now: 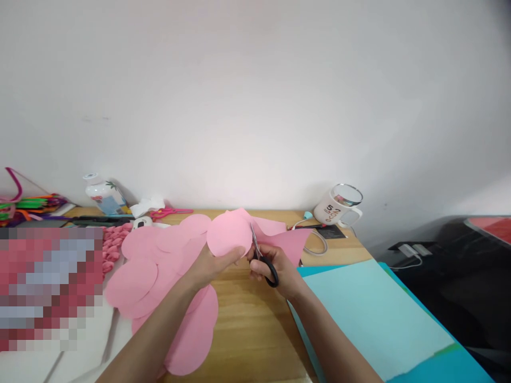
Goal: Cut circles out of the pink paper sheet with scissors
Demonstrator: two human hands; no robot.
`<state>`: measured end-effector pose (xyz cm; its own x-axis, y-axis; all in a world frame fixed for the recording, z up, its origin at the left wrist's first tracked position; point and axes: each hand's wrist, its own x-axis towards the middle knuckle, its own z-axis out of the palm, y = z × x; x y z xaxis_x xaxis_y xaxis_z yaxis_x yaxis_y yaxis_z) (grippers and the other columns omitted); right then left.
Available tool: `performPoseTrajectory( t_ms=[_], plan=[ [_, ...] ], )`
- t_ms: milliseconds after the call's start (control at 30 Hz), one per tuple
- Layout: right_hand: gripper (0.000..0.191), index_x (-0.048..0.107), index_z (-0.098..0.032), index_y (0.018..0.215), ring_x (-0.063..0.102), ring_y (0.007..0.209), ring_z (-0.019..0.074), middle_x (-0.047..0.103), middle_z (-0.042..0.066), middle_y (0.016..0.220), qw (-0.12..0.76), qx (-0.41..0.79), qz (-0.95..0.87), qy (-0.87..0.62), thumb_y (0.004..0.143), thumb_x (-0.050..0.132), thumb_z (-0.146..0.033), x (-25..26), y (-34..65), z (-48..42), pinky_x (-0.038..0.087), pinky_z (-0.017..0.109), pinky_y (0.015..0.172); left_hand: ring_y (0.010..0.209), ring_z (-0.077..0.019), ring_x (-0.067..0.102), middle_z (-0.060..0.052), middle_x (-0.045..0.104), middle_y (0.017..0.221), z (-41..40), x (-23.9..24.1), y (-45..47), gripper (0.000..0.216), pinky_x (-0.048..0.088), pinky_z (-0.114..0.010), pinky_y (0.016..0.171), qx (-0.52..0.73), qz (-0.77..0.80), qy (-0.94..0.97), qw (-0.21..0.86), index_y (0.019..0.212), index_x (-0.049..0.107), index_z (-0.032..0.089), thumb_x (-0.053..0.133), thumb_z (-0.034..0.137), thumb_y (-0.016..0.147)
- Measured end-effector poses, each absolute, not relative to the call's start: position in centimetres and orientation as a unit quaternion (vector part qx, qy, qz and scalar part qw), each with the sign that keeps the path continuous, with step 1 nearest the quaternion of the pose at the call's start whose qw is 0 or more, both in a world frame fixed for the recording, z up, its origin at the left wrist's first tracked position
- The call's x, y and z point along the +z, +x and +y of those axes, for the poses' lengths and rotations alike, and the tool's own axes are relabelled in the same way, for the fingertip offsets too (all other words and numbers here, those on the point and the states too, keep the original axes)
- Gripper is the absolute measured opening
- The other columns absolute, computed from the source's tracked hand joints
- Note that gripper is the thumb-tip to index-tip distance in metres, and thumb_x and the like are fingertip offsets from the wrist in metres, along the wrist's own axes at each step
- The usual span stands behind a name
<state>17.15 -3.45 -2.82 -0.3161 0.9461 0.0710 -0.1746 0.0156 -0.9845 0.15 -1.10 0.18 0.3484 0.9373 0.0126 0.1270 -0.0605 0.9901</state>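
My left hand (219,261) grips a pink paper circle (228,234), thumb on its front face. Black-handled scissors (272,275) are in my right hand (277,266), fingers wrapped round the handles. Their blades point up and lie at the right edge of the circle. Behind and to the right of the blades, a larger piece of pink paper (285,244) bends outward; whether it is still joined to the circle I cannot make out. Several pink paper cutouts with rounded edges (136,282) overlap on the table under and left of my left forearm.
A white mug (334,205) stands by the wall, near a coiled cable (319,244). Light blue sheets (367,314) lie at the right. Pink scissors (170,211), a white bottle (104,194) and colourful pipe cleaners (34,205) are at the back left.
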Motion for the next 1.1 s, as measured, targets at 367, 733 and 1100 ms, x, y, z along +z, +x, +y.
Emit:
performPoseTrajectory(
  t_ms=[367,733,1100],
  plan=[
    [0.022,0.053,-0.017,0.069,0.04,0.043,0.0083,0.046,-0.006,0.046,0.458,0.609,-0.552,-0.339,0.072,0.068,-0.033,-3.08,17.31,-3.44,0.033,0.023,0.048,0.09,-0.0251,0.06,-0.009,0.066,0.095,-1.08,0.28,0.12,0.03,0.052,-0.036,0.074,0.378,0.427,0.631,0.527,0.094,0.06,0.015,0.06,0.037,0.074],
    [0.033,0.047,-0.018,0.057,0.042,0.042,0.0094,0.044,-0.006,0.043,0.465,0.606,-0.549,-0.34,0.072,0.065,-0.041,-2.66,16.71,-3.61,0.034,0.024,0.047,0.099,-0.0261,0.06,-0.011,0.067,0.106,-0.98,-0.16,0.7,0.037,0.05,-0.038,0.085,0.423,0.441,0.612,0.501,0.102,0.06,0.014,0.058,0.04,0.075],
    [0.031,0.057,-0.016,0.068,0.043,0.054,0.0106,0.048,-0.003,0.058,0.478,0.596,-0.535,-0.362,0.061,0.075,-0.04,-2.56,16.81,-3.33,0.031,0.024,0.052,0.099,-0.027,0.06,-0.009,0.067,0.105,-1.2,0.49,0.33,0.031,0.052,-0.037,0.082,0.367,0.448,0.629,0.518,0.095,0.062,0.016,0.06,0.038,0.073]
  ],
)
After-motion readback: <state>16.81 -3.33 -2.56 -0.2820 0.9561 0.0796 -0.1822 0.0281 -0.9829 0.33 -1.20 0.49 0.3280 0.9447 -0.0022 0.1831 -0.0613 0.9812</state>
